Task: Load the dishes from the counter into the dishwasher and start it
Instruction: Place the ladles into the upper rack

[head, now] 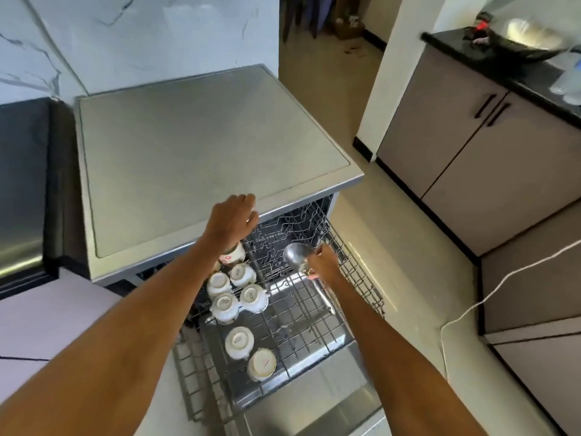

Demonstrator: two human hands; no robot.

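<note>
Right now I see my right hand holding a shiny metal ladle by its handle, fingers curled round it, just over the pulled-out grey wire upper rack of the silver steel dishwasher. My left hand reaches to the front edge of the dishwasher's flat top, fingers fairly straight and holding nothing (I cannot tell if they touch the edge). Just below that hand a white cup with red marks sits in the rack. Four little white upside-down cups stand close together on the left side of the rack. Two more white upside-down cups sit nearer to me. Far right, a black wok rests on a dark counter.
</note>
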